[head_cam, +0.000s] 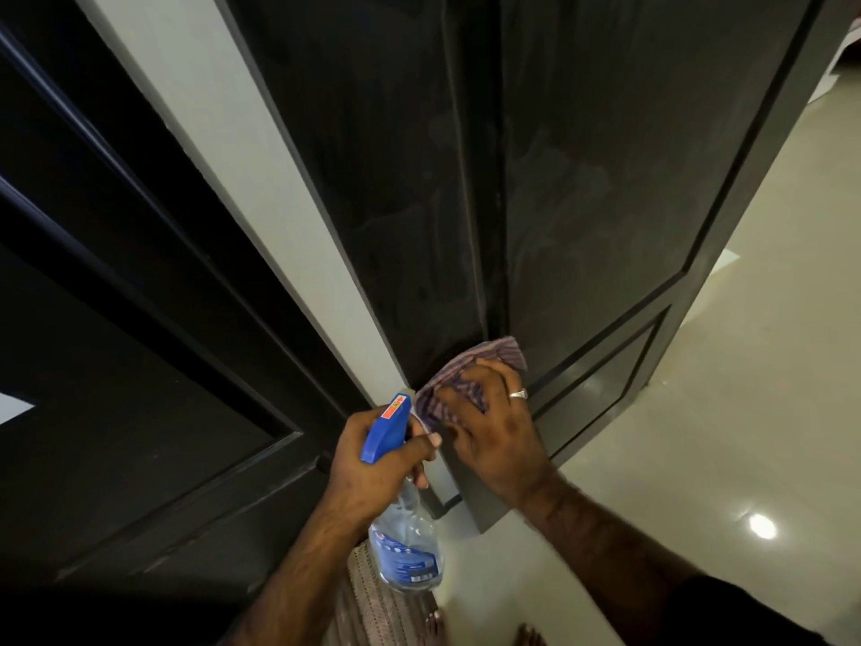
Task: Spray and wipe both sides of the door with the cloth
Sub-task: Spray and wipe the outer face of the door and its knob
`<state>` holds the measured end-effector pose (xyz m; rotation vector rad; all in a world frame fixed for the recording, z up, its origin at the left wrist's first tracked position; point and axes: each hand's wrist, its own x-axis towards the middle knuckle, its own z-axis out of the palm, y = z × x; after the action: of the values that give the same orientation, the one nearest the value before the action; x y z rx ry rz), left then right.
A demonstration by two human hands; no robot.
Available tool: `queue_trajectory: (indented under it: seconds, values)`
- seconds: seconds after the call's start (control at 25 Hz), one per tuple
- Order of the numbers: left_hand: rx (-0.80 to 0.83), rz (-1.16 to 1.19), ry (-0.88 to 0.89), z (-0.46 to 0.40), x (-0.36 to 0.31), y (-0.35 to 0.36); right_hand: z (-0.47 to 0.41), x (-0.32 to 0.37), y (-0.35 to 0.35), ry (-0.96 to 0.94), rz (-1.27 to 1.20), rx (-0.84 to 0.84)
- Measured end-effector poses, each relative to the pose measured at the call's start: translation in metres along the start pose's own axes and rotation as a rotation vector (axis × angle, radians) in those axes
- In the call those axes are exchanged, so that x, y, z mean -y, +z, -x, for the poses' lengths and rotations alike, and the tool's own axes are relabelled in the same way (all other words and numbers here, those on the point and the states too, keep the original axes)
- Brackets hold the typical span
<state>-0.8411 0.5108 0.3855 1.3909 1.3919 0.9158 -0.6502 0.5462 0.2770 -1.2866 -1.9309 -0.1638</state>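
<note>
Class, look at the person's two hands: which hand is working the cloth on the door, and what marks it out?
The right hand, wearing a ring, presses the striped cloth against the dark door. The left hand instead grips the blue-topped spray bottle.

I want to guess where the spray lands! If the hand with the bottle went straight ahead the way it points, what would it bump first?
Probably the striped purple cloth under the right hand. The left hand aims the clear spray bottle with the blue trigger head there, with the dark door just behind; depth is unclear.
</note>
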Motion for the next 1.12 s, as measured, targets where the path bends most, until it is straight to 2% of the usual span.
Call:
queue_trajectory:
  seconds: [0.12, 0.2, 0.24, 0.32, 0.36, 0.4, 0.44, 0.56, 0.72, 0.8, 0.84, 0.88, 0.96, 1.04, 1.12]
  values:
    - [0.016, -0.006, 0.031, 0.003, -0.004, 0.000, -0.011, 0.033, 0.004, 0.592, -0.464, -0.174]
    - [0.009, -0.021, 0.024, 0.006, -0.004, -0.003, -0.026, 0.050, 0.003, 0.992, -0.723, -0.244]
    - [0.009, -0.031, 0.033, 0.007, -0.004, -0.003, -0.036, 0.049, 0.002, 1.226, -0.938, -0.266]
    - [-0.008, -0.062, 0.042, 0.010, -0.008, -0.003, -0.053, 0.041, -0.011, 1.624, -1.422, -0.213]
    - [-0.019, -0.069, 0.040, 0.012, -0.009, -0.003, -0.056, 0.037, -0.018, 1.705, -1.526, -0.128]
    - [-0.022, -0.071, 0.038, 0.013, -0.010, -0.003, -0.058, 0.035, -0.021, 1.695, -1.521, -0.067]
    - [-0.023, -0.076, 0.037, 0.014, -0.011, -0.003, -0.056, 0.036, -0.020, 1.598, -1.418, -0.053]
    - [-0.020, -0.062, 0.010, 0.014, -0.008, -0.005, -0.034, 0.046, -0.014, 0.974, -0.717, -0.104]
    - [-0.022, -0.055, -0.001, 0.011, -0.007, -0.003, -0.006, 0.020, -0.001, 0.253, -0.047, 0.037]
    - [-0.014, -0.036, -0.009, 0.010, -0.009, -0.001, -0.005, 0.004, -0.003, -0.076, 0.132, 0.057]
    - [-0.010, -0.039, -0.005, 0.010, -0.008, 0.000, -0.007, -0.001, -0.003, -0.172, 0.157, 0.053]
    - [-0.009, -0.042, -0.004, 0.009, -0.008, 0.001, -0.010, -0.004, -0.003, -0.210, 0.168, 0.051]
    - [-0.023, -0.033, -0.034, 0.008, -0.008, 0.003, -0.010, 0.001, -0.002, -0.112, 0.157, 0.048]
    - [-0.022, -0.036, -0.027, 0.008, -0.007, 0.003, -0.007, 0.015, 0.001, 0.140, 0.045, 0.041]
    - [-0.003, -0.063, -0.003, 0.009, -0.007, 0.004, -0.011, 0.032, 0.000, 0.451, -0.211, -0.007]
